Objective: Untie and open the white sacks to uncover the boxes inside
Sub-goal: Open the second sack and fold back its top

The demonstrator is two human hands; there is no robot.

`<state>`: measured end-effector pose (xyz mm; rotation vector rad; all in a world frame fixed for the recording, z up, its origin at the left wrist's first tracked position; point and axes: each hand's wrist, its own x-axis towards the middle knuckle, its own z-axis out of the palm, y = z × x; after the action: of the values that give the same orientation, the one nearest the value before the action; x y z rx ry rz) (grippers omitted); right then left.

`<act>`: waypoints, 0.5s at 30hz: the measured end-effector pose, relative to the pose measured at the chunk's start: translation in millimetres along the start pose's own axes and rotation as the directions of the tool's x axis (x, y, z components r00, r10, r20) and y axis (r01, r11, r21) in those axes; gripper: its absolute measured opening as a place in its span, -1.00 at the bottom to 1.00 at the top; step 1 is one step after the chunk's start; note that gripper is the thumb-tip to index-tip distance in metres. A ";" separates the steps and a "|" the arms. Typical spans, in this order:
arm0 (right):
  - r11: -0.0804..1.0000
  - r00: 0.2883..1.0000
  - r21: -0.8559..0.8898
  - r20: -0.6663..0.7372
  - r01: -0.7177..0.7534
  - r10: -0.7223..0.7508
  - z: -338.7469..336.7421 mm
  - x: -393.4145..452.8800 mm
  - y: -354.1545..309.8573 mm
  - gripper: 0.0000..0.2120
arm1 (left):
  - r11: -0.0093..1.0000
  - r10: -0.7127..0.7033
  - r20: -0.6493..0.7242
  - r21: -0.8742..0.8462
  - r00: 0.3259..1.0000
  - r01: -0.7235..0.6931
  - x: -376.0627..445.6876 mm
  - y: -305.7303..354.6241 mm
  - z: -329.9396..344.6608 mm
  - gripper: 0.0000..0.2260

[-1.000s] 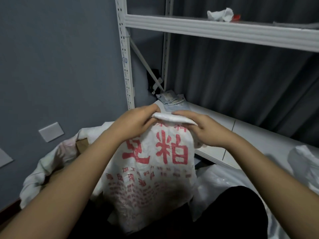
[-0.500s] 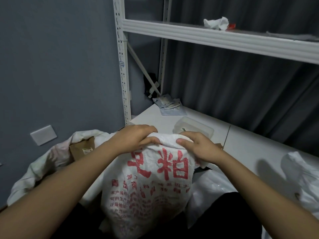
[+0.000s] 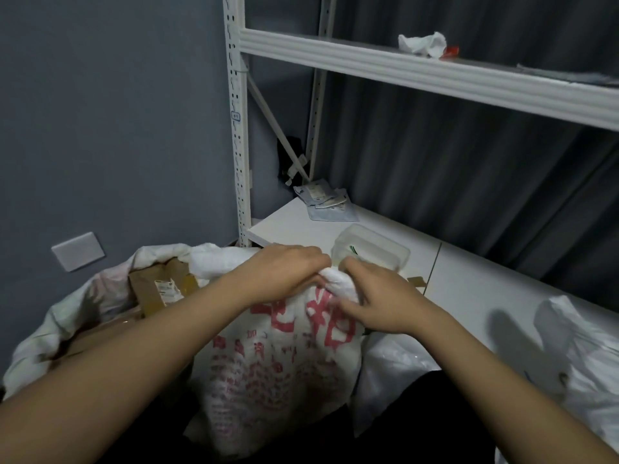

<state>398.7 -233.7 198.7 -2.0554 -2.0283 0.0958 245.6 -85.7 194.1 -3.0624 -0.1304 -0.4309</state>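
Lowered since a second ago, your left hand [image 3: 288,272] and right hand [image 3: 378,303] both pinch the bunched mouth of the white sack [image 3: 278,370] beside the opened cardboard box [image 3: 160,289]; tugging hard could tighten any knot.

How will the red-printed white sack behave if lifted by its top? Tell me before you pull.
The red-printed sack looks floppy: its top is crumpled under the left hand and right hand. Its bulging sides suggest something bulky inside, so it is probably heavy and may sag. The woven surface looks fairly slick; a bunched grip should hold better.
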 end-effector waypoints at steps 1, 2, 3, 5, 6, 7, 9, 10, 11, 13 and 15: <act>0.996 0.999 0.076 0.028 -0.038 0.036 1.9 2.7 -3.1 -0.72 | 1.000 0.013 -0.052 0.023 0.999 -0.012 -0.8 1.2 -1.4 -0.72; 0.996 0.999 0.085 0.044 -0.037 0.033 5.6 4.9 -4.8 -0.65 | 1.000 0.008 -0.083 0.014 0.997 -0.007 -2.4 0.2 -2.6 -0.66; 0.999 0.998 0.007 0.058 -0.032 0.031 8.8 5.0 -7.0 -0.59 | 0.999 -0.027 -0.075 -0.030 0.997 0.025 -5.2 -2.4 -3.4 -0.60; 0.971 1.000 -0.240 -0.005 -0.020 0.019 17.8 3.0 -7.9 -0.46 | 0.981 -0.120 0.014 -0.153 0.993 0.121 -11.3 -11.1 -4.3 -0.50; 0.952 0.997 -0.307 -0.069 0.003 -0.025 23.7 0.0 -8.5 -0.40 | 0.965 -0.146 0.073 -0.209 0.987 0.158 -14.4 -15.5 -2.9 -0.50; 0.949 0.995 -0.316 -0.099 -0.007 -0.026 27.3 -3.1 -10.2 -0.38 | 0.945 -0.164 0.135 -0.263 0.977 0.195 -17.3 -18.6 -1.0 -0.54; 0.954 0.995 -0.295 -0.097 -0.050 0.022 30.7 -7.1 -13.0 -0.42 | 0.926 -0.168 0.193 -0.306 0.967 0.222 -21.5 -19.5 4.4 -0.62; 0.960 0.996 -0.272 -0.063 -0.073 0.057 32.0 -9.2 -11.7 -0.45 | 0.942 -0.149 0.172 -0.274 0.974 0.192 -22.5 -18.9 6.4 -0.60; 0.965 0.998 -0.251 -0.026 -0.069 0.065 33.4 -11.0 -9.5 -0.45 | 0.964 -0.128 0.144 -0.214 0.981 0.157 -23.4 -17.2 8.7 -0.53; 0.990 0.998 -0.130 -0.016 -0.060 0.058 31.2 -6.7 -9.6 -0.38 | 0.993 -0.074 0.083 -0.084 0.994 0.081 -20.3 -10.8 10.8 -0.47; 0.978 0.995 0.182 0.026 -0.101 0.098 29.2 1.1 -10.6 -0.50 | 0.999 0.005 0.024 -0.038 1.000 -0.004 -15.1 -6.1 11.9 -0.51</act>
<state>381.9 -228.7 173.1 -2.0455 -1.8486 0.3077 233.9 -80.1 178.7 -3.1052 -0.1179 -0.4003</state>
